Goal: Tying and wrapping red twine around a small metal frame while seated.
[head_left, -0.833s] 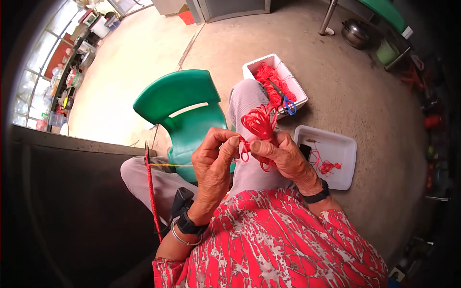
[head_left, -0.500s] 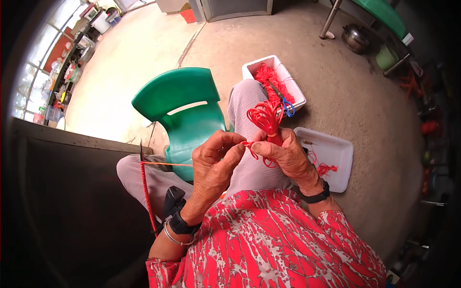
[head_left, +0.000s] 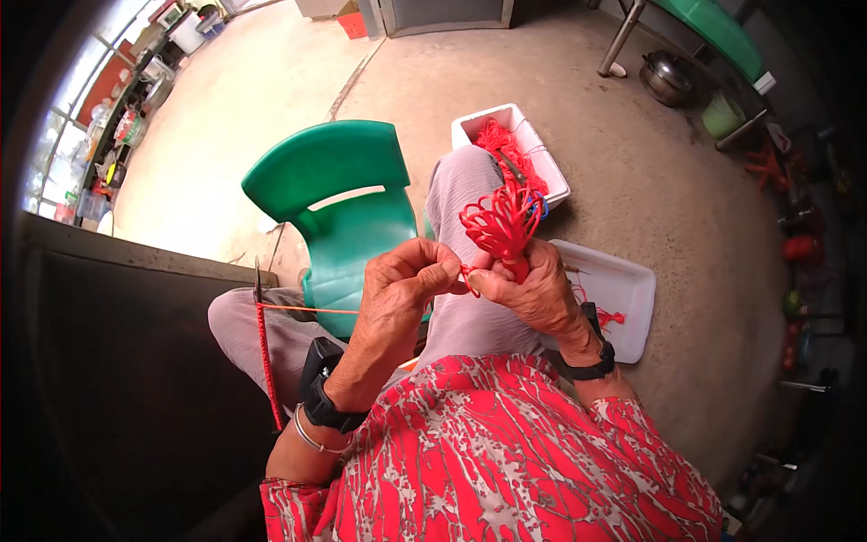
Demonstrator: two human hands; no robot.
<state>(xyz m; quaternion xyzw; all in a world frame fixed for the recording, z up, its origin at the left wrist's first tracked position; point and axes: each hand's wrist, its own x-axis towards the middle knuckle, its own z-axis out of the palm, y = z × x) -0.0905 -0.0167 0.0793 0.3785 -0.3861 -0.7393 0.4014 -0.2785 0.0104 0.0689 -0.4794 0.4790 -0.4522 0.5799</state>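
My left hand [head_left: 402, 285] is closed, its thumb and forefinger pinching a small loop of red cord [head_left: 468, 276]. Close beside it, my right hand [head_left: 542, 294] grips a bundle of looped red cord [head_left: 499, 223]; its thumb presses near the pinched loop. The bundle's loops fan out above the right fingers. From the left hand a thin orange-red strand [head_left: 312, 310] runs left to a braided red cord [head_left: 268, 366], which hangs over my left knee. A pointed, dark metal tip [head_left: 257, 282] shows at the braid's upper end.
A white box [head_left: 558, 188] of red cord stands beyond my right knee, with blue-handled scissors [head_left: 543, 207] partly hidden by the bundle. A white tray [head_left: 637, 303] with red scraps lies to the right. A green chair [head_left: 348, 226] stands ahead; a dark panel [head_left: 135, 361] is at left.
The left fingertips have drawn in on the small loop, and less of it shows. The bundle's loops are spread wider and now cover more of the scissors. The view has shifted slightly.
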